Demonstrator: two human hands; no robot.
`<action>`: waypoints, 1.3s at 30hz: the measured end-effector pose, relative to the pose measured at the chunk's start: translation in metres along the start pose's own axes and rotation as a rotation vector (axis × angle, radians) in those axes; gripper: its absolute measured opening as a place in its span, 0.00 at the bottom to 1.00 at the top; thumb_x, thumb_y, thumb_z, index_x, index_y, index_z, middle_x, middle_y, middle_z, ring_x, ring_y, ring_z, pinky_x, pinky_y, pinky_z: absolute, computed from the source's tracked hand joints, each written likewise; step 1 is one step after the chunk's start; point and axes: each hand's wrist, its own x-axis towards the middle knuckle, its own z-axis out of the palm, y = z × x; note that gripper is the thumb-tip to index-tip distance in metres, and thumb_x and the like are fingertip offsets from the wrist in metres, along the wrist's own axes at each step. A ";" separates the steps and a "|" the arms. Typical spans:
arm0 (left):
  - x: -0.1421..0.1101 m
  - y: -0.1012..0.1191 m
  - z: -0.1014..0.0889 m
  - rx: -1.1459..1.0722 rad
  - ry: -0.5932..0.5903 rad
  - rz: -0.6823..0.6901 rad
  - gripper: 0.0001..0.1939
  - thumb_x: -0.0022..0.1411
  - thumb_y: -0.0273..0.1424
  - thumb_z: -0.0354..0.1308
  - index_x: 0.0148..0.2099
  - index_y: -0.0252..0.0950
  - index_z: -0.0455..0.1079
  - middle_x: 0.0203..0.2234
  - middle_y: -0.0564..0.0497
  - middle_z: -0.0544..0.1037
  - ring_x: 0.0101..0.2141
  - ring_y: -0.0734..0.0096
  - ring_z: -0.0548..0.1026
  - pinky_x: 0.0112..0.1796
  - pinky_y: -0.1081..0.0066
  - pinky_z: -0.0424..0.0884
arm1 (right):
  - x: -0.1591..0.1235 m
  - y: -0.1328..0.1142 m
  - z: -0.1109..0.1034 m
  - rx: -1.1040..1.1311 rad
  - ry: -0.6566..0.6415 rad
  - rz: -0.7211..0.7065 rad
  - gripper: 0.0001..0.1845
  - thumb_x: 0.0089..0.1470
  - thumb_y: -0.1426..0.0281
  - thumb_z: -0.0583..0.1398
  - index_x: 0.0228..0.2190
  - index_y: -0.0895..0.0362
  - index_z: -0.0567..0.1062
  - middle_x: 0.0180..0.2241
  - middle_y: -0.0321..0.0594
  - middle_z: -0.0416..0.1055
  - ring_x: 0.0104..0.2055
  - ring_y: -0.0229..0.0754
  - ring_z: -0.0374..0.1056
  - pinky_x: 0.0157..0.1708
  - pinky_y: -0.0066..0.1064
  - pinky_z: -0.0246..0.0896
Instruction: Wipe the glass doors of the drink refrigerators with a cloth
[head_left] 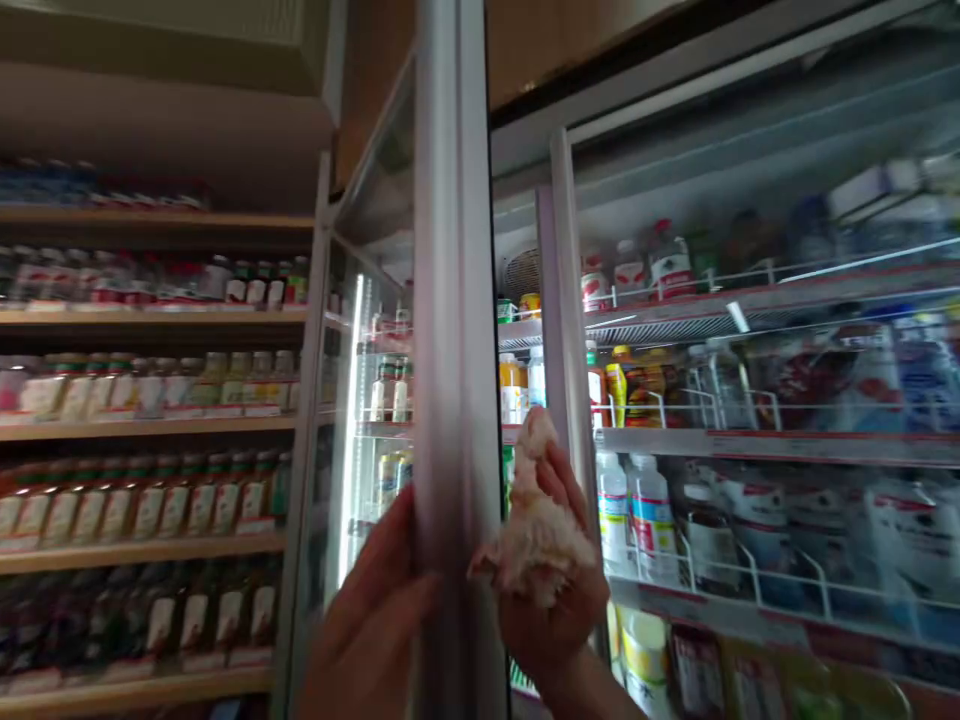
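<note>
A fridge door frame [450, 300] stands upright in front of me, swung partly out. Against its left side is my left hand [375, 620], blurred, its fingers behind the glass edge and its thumb at the front of the frame. My right hand [551, 625] is just right of the frame, closed around a crumpled, pinkish-white cloth [544, 550]. One end of the cloth sticks up by the fingertips, and the rest bunches over the palm. Part of the cloth lies close to the door edge; whether it touches cannot be made out.
Right of the door, a lit drinks fridge holds bottles behind wire rails [720, 410], including white-capped bottles [651, 520]. A second glass door's frame [574, 400] stands there. On the left, wooden shelves [150, 430] carry rows of bottles [180, 495]. A greenish box-shaped unit [165, 45] hangs above.
</note>
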 end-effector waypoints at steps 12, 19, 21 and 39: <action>0.005 -0.061 0.198 0.318 -0.255 0.383 0.35 0.56 0.23 0.47 0.65 0.39 0.41 0.61 0.47 0.52 0.62 0.58 0.47 0.56 0.49 0.58 | 0.131 0.172 0.028 -0.631 -0.369 -0.215 0.21 0.58 0.76 0.46 0.52 0.59 0.66 0.57 0.42 0.59 0.63 0.45 0.47 0.63 0.43 0.46; 0.004 -0.109 0.197 0.140 -0.099 0.510 0.34 0.56 0.20 0.44 0.65 0.39 0.42 0.60 0.48 0.58 0.60 0.61 0.54 0.54 0.55 0.62 | 0.092 0.209 0.072 -0.873 -0.410 -0.197 0.24 0.57 0.76 0.46 0.55 0.65 0.60 0.61 0.50 0.51 0.66 0.49 0.37 0.63 0.52 0.39; 0.014 -0.134 0.180 0.006 0.016 0.437 0.33 0.59 0.21 0.44 0.65 0.41 0.41 0.59 0.47 0.58 0.59 0.64 0.56 0.53 0.58 0.64 | 0.059 0.208 0.085 -0.894 -0.408 -0.203 0.26 0.57 0.73 0.47 0.57 0.64 0.56 0.62 0.48 0.48 0.66 0.48 0.35 0.63 0.51 0.38; 0.176 -0.111 0.167 -0.161 0.228 0.540 0.19 0.61 0.29 0.47 0.54 0.31 0.62 0.52 0.41 0.67 0.58 0.60 0.59 0.58 0.54 0.56 | 0.043 0.153 0.063 -0.777 0.222 -0.056 0.19 0.58 0.68 0.45 0.49 0.58 0.65 0.52 0.48 0.64 0.56 0.42 0.59 0.57 0.44 0.54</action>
